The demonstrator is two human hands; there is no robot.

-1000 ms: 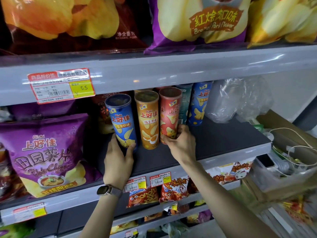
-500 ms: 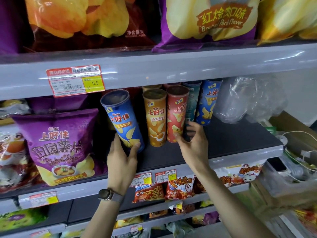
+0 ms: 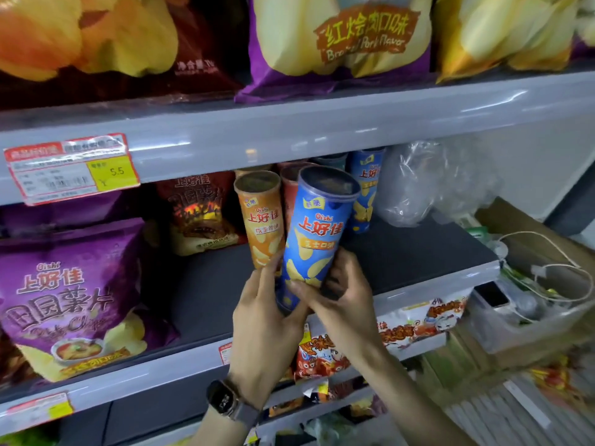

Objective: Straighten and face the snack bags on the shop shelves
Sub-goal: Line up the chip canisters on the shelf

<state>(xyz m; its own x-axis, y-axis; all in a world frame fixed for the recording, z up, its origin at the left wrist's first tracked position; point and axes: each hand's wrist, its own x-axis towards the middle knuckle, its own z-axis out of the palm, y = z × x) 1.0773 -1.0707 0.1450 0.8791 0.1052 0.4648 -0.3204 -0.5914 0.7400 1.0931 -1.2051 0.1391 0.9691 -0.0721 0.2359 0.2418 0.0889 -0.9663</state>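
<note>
Blue cardboard chip tube (image 3: pixel 318 233), label out, held by its base in front of dark middle shelf (image 3: pixel 418 252), left hand (image 3: pixel 267 317) wrapped round its left side, right hand (image 3: pixel 347 300) pinching the front, long axis tilting up-right beside orange tube (image 3: pixel 260 220).
</note>
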